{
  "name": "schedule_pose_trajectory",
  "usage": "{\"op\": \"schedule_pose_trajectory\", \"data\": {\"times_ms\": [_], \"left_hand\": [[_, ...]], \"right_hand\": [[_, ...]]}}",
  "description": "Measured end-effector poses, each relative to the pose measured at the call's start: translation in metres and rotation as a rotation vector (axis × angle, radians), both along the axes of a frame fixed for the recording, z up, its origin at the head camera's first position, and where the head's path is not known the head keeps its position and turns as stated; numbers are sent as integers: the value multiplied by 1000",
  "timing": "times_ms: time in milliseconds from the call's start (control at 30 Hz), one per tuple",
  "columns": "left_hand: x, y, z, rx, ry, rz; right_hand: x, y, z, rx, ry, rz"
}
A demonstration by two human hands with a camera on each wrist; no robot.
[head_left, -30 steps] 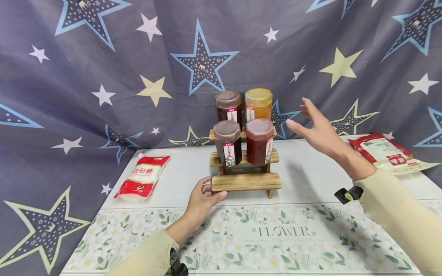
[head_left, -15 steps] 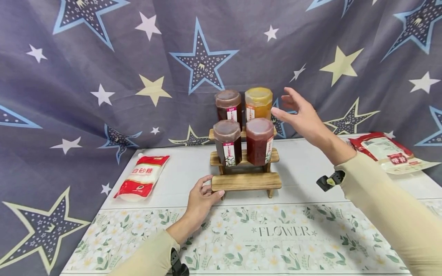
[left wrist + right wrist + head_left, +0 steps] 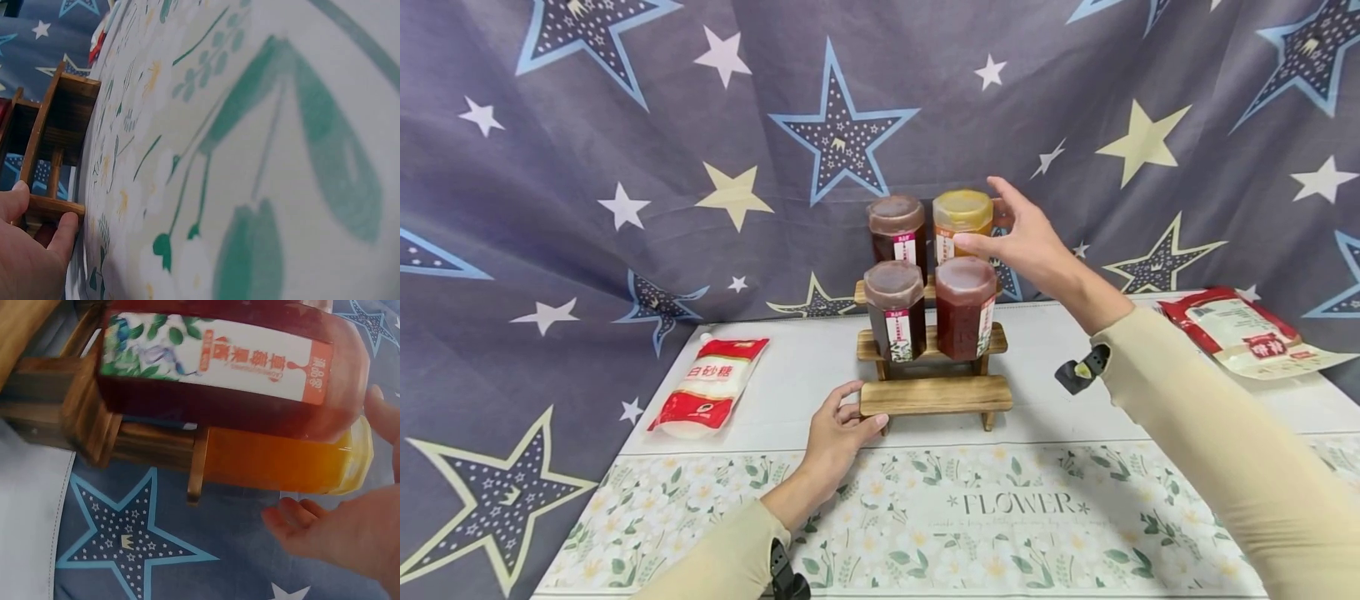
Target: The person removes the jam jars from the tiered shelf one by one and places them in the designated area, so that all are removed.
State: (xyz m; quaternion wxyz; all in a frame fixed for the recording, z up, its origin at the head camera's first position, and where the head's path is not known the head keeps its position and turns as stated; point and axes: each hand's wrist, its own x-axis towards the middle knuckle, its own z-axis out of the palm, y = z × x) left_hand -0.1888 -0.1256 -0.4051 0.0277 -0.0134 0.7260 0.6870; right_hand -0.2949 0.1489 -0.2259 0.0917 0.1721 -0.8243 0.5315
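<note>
A three-step wooden rack [image 3: 936, 395] stands on the table with jars on its upper two steps. My left hand [image 3: 837, 435] grips the left end of its lowest step, thumb in front; the left wrist view shows thumb and fingers at the wooden leg [image 3: 53, 205]. My right hand [image 3: 1028, 240] reaches to the yellow jar [image 3: 962, 210] at the back right. Its thumb overlaps the jar's front in the head view, while the right wrist view shows spread fingers [image 3: 300, 519] beside the orange-yellow jar [image 3: 275, 459]. In front of it stands a red jar [image 3: 958, 321] with a strawberry-coloured label.
Two dark jars, one at the back [image 3: 895, 218] and one in front [image 3: 895, 321], occupy the rack's left side. A red-and-white sugar bag [image 3: 711, 385] lies at left, another red-and-white bag [image 3: 1247, 333] at right. A starry curtain [image 3: 685, 100] hangs close behind the rack.
My right hand has moved left from the open space at the right up to the yellow jar. The left hand has stayed at the rack's lowest step.
</note>
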Motion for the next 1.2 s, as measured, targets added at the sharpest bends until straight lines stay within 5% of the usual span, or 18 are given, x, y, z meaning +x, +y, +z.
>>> {"op": "schedule_pose_trajectory", "data": {"times_ms": [233, 1200], "left_hand": [[1, -1, 0, 4, 4, 5], [-1, 0, -3, 29, -10, 10]], "right_hand": [[-10, -8, -1, -82, -72, 9], [-19, -13, -6, -91, -18, -67]]}}
